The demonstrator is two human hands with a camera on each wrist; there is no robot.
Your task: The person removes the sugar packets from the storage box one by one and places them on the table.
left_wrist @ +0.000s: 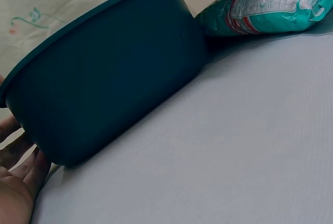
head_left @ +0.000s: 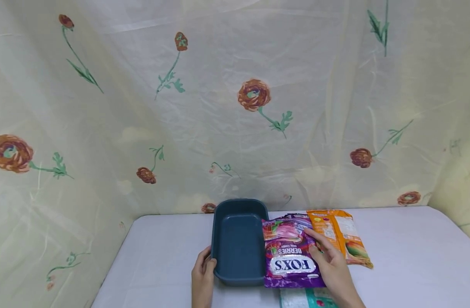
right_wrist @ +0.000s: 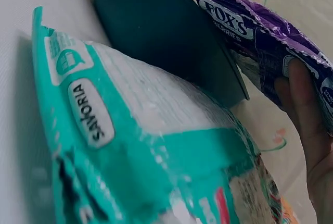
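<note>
A dark teal plastic tub (head_left: pixel 240 280) stands on the table, and my left hand (head_left: pixel 204 265) grips its left wall, thumb at the rim and fingers on the outer side. In the left wrist view those fingers (left_wrist: pixel 21 156) lie against the tub's lower corner. My right hand (head_left: pixel 331 261) holds a purple bag of Fox's Berries candy (head_left: pixel 292 252) by its right side. The bag is raised beside the tub and overlaps its right rim in the head view. The right wrist view shows the purple bag (right_wrist: pixel 244 31) above a teal Savoria bag (right_wrist: pixel 130 146).
An orange bag with a mango picture (head_left: pixel 340 235) lies to the right, behind my right hand. The teal bag (head_left: pixel 300 298) lies at the table's near side, partly hidden under the purple one. A flowered curtain (head_left: pixel 219 128) hangs behind the white table (head_left: pixel 161 256).
</note>
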